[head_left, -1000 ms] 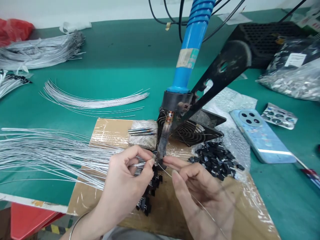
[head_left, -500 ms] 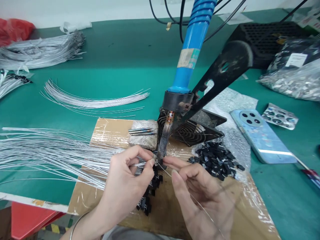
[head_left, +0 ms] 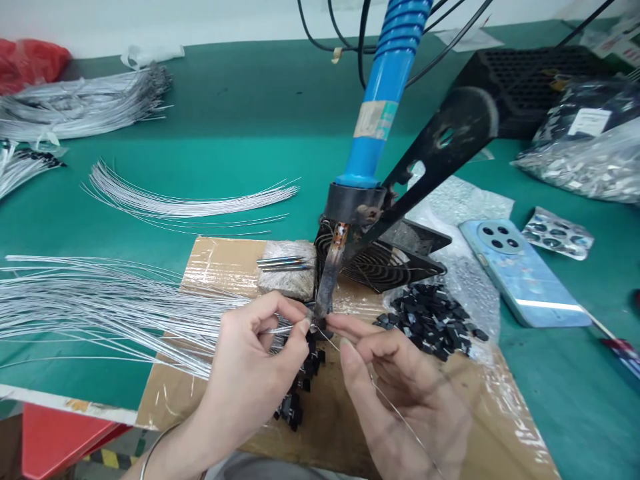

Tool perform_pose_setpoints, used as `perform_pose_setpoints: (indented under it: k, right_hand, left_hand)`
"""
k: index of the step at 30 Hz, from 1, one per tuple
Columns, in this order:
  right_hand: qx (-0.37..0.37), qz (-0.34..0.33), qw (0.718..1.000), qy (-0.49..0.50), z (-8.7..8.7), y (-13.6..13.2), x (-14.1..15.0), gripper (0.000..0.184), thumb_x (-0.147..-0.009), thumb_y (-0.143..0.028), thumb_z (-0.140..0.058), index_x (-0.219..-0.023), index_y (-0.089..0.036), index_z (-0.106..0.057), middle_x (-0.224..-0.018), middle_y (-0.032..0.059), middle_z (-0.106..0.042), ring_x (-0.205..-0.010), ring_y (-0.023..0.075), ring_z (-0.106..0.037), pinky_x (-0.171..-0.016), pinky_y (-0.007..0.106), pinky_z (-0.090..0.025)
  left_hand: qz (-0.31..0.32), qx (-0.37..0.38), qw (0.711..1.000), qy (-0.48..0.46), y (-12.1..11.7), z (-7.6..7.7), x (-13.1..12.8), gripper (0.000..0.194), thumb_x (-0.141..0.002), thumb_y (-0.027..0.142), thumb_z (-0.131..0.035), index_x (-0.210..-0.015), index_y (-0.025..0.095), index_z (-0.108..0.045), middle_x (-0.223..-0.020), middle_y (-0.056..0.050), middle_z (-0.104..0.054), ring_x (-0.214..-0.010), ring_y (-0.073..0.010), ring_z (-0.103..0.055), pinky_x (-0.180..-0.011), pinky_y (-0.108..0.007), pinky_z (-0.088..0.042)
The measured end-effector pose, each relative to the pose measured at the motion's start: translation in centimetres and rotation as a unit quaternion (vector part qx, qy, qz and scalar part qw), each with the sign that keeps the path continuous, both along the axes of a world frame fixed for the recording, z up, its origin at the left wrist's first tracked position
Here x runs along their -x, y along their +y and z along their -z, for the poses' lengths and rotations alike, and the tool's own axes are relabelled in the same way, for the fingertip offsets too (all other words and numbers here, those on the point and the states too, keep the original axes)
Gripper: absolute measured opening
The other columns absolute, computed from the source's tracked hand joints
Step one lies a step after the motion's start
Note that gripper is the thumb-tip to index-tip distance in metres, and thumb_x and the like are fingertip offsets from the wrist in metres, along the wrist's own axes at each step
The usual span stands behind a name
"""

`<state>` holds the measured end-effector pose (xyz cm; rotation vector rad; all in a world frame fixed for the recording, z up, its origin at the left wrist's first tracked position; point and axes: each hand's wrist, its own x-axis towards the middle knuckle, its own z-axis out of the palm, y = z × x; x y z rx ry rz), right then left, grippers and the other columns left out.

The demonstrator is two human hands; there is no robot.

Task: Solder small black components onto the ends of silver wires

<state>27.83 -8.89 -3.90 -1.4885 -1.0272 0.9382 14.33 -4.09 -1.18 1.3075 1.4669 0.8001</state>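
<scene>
My left hand [head_left: 253, 370] is closed in a pinch on the ends of a fan of thin silver wires [head_left: 100, 307] that spreads out to the left. My right hand [head_left: 400, 390] pinches a small black part and a single fine wire [head_left: 395, 413] that trails down over its palm. Both pinches meet at the tip [head_left: 325, 293] of a blue-handled soldering iron [head_left: 385, 100], which is fixed in a black stand [head_left: 440, 143]. Under my hands lies a row of black parts [head_left: 300, 387] on taped cardboard [head_left: 220, 267].
A pile of small black parts [head_left: 433, 317] sits on bubble wrap right of the iron, beside a blue phone [head_left: 520, 270]. A black fan grille [head_left: 385, 263] lies behind the tip. More wire bundles [head_left: 185, 203] rest on the green mat; bags of parts [head_left: 590, 157] are at far right.
</scene>
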Motion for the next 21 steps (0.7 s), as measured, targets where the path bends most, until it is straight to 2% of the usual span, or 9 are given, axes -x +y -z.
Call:
perform_pose_setpoints:
  k: [6, 12, 18, 21]
  right_hand:
    - [0.004, -0.002, 1.0, 0.005, -0.06, 0.0, -0.05, 0.02, -0.087, -0.026, -0.068, -0.071, -0.024, -0.058, -0.109, 0.0051, -0.077, -0.1, 0.0207, -0.073, -0.089, 0.031, -0.054]
    - [0.002, -0.005, 1.0, -0.009, 0.0, 0.0, -0.13, 0.019, -0.087, -0.027, -0.068, -0.071, -0.024, -0.058, -0.107, 0.0056, -0.078, -0.1, 0.0222, -0.073, -0.087, 0.033, -0.056]
    - [-0.009, -0.006, 1.0, -0.013, 0.06, -0.09, -0.08, 0.019, -0.088, -0.024, -0.068, -0.072, -0.024, -0.058, -0.109, 0.0035, -0.077, -0.1, 0.0176, -0.073, -0.087, 0.027, -0.054]
    - [-0.013, -0.002, 1.0, -0.014, 0.07, -0.08, -0.03, 0.019, -0.088, -0.024, -0.068, -0.071, -0.023, -0.058, -0.108, 0.004, -0.078, -0.098, 0.0185, -0.074, -0.087, 0.028, -0.055]
  left_hand:
    - [0.0, 0.004, 1.0, 0.007, 0.15, -0.1, -0.06, 0.01, -0.081, 0.017, -0.061, -0.071, 0.019, -0.064, -0.069, -0.002, -0.067, -0.077, -0.0188, -0.068, -0.058, -0.022, -0.048]
    - [0.007, 0.002, 1.0, 0.018, 0.21, -0.03, -0.03, 0.011, -0.081, 0.018, -0.061, -0.071, 0.018, -0.063, -0.076, -0.005, -0.072, -0.071, -0.0171, -0.064, -0.054, -0.022, -0.043]
    - [0.004, -0.001, 1.0, 0.019, -0.04, -0.11, -0.03, 0.011, -0.082, 0.019, -0.061, -0.071, 0.018, -0.063, -0.078, -0.005, -0.072, -0.07, -0.0165, -0.063, -0.051, -0.021, -0.04]
    - [0.006, -0.002, 1.0, 0.016, -0.06, -0.17, -0.09, 0.011, -0.082, 0.018, -0.06, -0.071, 0.018, -0.063, -0.076, -0.004, -0.072, -0.068, -0.0159, -0.063, -0.048, -0.021, -0.037]
